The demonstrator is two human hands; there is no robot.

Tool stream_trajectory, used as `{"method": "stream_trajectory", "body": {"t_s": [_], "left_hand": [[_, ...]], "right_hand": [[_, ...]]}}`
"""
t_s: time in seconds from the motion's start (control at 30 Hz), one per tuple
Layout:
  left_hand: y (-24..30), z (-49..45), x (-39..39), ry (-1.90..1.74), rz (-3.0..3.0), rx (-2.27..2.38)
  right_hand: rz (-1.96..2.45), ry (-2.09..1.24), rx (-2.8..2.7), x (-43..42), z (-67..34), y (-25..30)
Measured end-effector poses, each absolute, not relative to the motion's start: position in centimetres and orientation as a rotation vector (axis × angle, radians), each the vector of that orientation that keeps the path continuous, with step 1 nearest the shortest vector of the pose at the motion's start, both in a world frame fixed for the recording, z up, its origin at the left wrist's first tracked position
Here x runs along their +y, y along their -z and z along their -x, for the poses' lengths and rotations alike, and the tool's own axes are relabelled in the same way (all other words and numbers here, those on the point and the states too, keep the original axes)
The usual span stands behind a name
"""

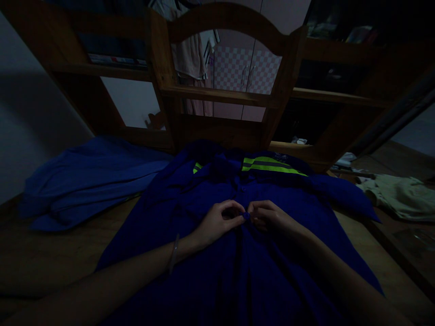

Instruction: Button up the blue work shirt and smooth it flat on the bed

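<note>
A dark blue shirt (204, 271) with neon yellow-green stripes (268, 165) near its shoulders lies spread out in front of me on a wooden surface (61, 253). My left hand (217, 222) and my right hand (268, 217) meet at the shirt's front placket. Both are pinched on the fabric around a small blue button (246, 216) between the fingertips. A thin bangle (174, 253) sits on my left wrist. The scene is very dim.
Another blue garment (84, 181) lies crumpled at the left. A pale cloth (397, 194) lies at the right. A wooden headboard-like frame with shelves (220, 95) stands behind the shirt, with clothes hanging beyond it. A wall is on the left.
</note>
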State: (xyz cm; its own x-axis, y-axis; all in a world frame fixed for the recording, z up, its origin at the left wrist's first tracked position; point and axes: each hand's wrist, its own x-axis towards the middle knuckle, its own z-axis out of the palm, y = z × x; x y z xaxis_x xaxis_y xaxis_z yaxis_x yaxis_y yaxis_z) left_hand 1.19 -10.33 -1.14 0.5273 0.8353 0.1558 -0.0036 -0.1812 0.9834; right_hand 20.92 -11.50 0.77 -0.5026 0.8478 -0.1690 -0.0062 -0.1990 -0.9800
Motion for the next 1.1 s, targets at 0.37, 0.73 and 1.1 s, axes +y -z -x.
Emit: {"method": "stream_trajectory", "body": {"t_s": [0.37, 0.73, 1.1], "left_hand": [[1.1, -1.0, -10.3, -0.892, -1.632, 0.727], [0.8, -1.0, -10.2, -0.909, -1.624, 0.745], [0.1, -0.9, -10.3, -0.906, -1.5, 0.596]], "right_hand": [[1.174, -1.463, -1.699, -11.7, -20.6, -1.3], [1.166, -1.289, -1.938, -12.2, -20.6, -1.5], [1.099, -1.524, -1.843, -11.8, -21.1, -2.3]]}}
